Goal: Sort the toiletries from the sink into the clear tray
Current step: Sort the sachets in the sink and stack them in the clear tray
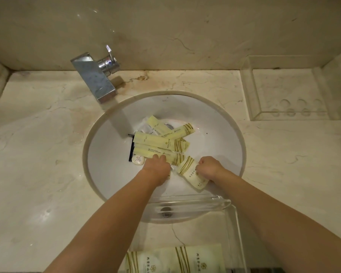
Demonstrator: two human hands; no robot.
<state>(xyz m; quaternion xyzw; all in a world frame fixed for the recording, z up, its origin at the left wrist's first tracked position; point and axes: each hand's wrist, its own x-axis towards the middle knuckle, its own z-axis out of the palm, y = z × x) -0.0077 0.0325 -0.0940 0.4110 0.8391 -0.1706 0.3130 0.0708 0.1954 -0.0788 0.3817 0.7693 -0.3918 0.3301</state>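
Pale yellow paper packets, heaped in the white sink bowl (215,138), seen from the head camera. Both bare forearms reaching forward and down from the near edge of the counter into the bowl. Left hand (157,168) knuckles up, fingers curled onto the nearest long sachet (161,152) at the near side of the heap, apparently gripping it. Right hand (210,167) clenched around a wider striped pouch (193,173), tilted, near the bowl's front wall. About five long flat sachets counted, overlapping crosswise beside the drain; one small round wrapped soap (138,160) just left of the left hand; one thin black item (130,152) at the heap's left edge, too hidden to identify. Clear acrylic tray (237,233) at the near edge of the marble counter (37,154), overlapping the sink rim, two flat striped packets (175,259) inside. Second clear tray (252,113) at the far right corner. Squared chrome faucet (95,77) at the far rim, glossy.
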